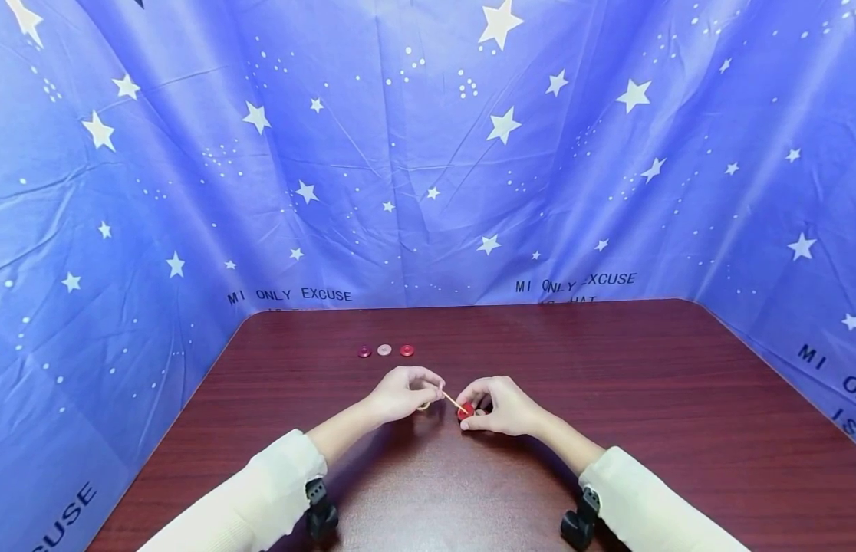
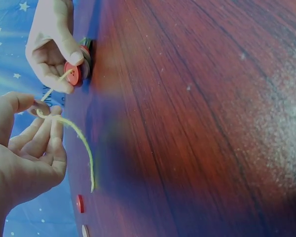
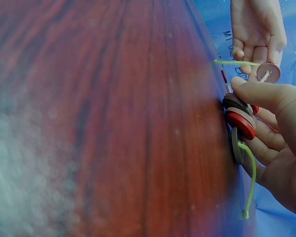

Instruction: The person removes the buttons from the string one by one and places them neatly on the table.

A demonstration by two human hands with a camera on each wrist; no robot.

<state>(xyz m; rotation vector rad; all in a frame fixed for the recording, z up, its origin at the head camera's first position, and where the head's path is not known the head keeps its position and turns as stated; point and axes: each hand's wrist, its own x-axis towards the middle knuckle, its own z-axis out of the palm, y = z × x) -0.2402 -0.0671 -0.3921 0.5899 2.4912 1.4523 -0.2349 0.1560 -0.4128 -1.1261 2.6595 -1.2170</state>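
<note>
My left hand (image 1: pixel 399 395) pinches a mauve button (image 3: pixel 269 72) between thumb and fingertips; yellow string (image 2: pixel 79 131) passes through it and its loose end hangs down. From there the string runs taut to a stack of buttons strung together, held in my right hand (image 1: pixel 508 408) just above the table. A red button (image 2: pixel 72 74) faces my left hand at the stack's near end. In the right wrist view the stack also shows a dark button (image 3: pixel 234 104), another red button (image 3: pixel 240 124) and a dark one (image 3: pixel 237 146), with string trailing out below. Fingers hide part of the stack.
Three loose buttons lie in a row beyond my left hand: purple (image 1: pixel 364 351), pale pink (image 1: pixel 384 349) and red (image 1: pixel 407 350). The reddish-brown wooden table (image 1: pixel 607 360) has a blue star-patterned cloth (image 1: pixel 414 153) standing behind it and along its sides.
</note>
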